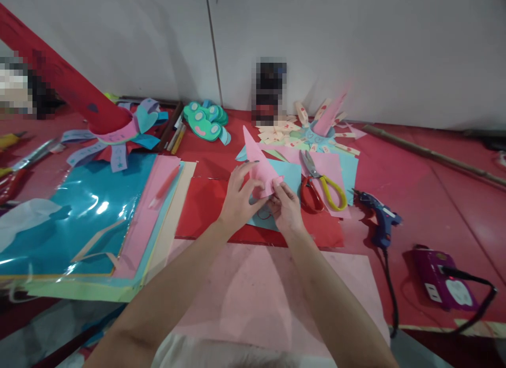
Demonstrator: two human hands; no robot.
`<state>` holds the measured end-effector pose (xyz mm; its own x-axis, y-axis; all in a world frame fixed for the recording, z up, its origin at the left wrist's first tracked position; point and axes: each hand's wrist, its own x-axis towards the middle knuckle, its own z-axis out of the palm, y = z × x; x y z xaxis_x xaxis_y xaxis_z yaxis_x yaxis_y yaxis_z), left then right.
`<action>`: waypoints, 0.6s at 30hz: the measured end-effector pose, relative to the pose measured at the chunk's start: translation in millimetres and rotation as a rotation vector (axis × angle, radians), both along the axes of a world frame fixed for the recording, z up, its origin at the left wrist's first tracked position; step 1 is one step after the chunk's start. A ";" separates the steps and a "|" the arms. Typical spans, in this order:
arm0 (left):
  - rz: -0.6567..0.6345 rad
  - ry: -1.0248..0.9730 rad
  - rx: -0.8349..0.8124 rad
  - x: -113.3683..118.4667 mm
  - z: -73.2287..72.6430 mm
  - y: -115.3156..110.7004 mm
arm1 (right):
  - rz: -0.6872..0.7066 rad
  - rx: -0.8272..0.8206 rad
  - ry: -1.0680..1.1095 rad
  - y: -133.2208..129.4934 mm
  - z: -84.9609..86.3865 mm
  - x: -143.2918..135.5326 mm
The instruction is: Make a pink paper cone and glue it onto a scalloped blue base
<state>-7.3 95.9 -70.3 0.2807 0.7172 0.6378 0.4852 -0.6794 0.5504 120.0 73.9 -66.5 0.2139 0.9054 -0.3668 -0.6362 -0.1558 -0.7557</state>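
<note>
A pink paper cone (256,160) is held between my two hands, its tip pointing up and away to the left. My left hand (241,191) is curved round the cone's left side. At the lower right edge, my right hand (285,203) pinches the cone's rim, where a small folded bit sticks out. Below the hands lies a light blue sheet (292,174) on a red sheet (205,210). Just right of my right hand are scissors (322,183) with one red and one yellow handle, resting on pink paper.
A blue glue gun (381,218) lies at right, its cord near a purple power socket (445,281). Stacked coloured sheets (146,215) are at left, beside a red cone craft (79,83). Green frog-like cutouts (205,120) and a finished pink cone craft (326,123) stand behind.
</note>
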 end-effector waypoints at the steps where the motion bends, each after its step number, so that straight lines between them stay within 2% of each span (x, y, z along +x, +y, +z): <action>1: -0.005 0.000 0.007 -0.1 -0.2 0.0 | -0.004 -0.002 -0.012 0.1 0.4 -0.3; 8: 0.035 0.056 -0.009 1.4 -1.4 -0.6 | 0.010 0.008 -0.055 0.0 -0.2 -0.8; 18: 0.007 0.103 0.014 0.6 -1.3 0.1 | -0.009 0.015 -0.032 -0.6 2.9 -2.1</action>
<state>-6.6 96.0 -71.6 0.3407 0.7104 0.6158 0.5432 -0.6834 0.4877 117.9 73.3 -63.6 0.2337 0.9086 -0.3461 -0.6129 -0.1386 -0.7779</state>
